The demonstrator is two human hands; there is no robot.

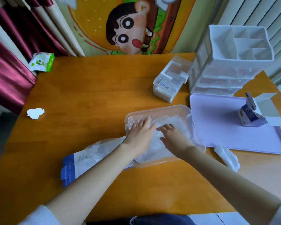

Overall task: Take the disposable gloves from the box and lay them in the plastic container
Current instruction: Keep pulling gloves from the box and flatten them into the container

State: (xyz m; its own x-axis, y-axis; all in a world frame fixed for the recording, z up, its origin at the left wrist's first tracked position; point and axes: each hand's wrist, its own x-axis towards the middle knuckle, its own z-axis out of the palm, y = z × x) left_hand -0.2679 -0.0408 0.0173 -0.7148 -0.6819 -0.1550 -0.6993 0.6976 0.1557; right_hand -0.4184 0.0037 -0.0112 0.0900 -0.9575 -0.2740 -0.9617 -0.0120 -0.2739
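Observation:
A clear plastic container (159,109) sits on the wooden table just ahead of me. A stack of thin translucent disposable gloves (172,122) lies flat inside it. My left hand (140,133) rests palm down on the left part of the stack, fingers spread. My right hand (172,137) presses flat on the middle of the stack, fingers apart. The blue and white glove box (75,166) lies on its side to the left of the container, with more translucent gloves (102,148) spilling from its open end.
A lilac tray (217,127) lies right of the container with a small opened carton (253,114) on it. Behind stand a white drawer organiser (230,62) and a small clear lidded box (170,78). A crumpled tissue (35,113), a wipes pack (41,61) and a folded tissue (227,156) also lie about.

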